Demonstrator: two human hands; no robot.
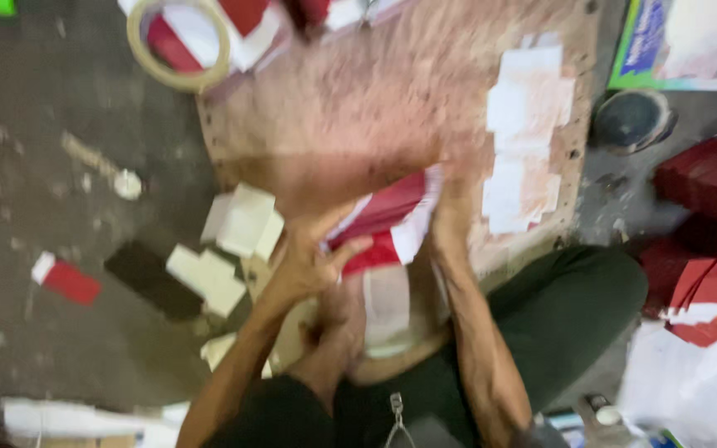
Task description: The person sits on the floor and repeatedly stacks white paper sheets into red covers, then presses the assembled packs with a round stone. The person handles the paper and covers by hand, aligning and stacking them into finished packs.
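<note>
The picture is blurred by motion. Both of my hands hold a red and white folded card piece at the near edge of a worn pinkish work board. My left hand grips its lower left side, thumb on the red face. Gripping its right edge is my right hand. I sit on the floor, and my knee and foot lie just below the piece.
A roll of tape and more red and white cards lie at the board's far left corner. White paper patches are stuck on its right side. White blocks and scraps litter the grey floor at left. Red cards are stacked at right beside a round dark lid.
</note>
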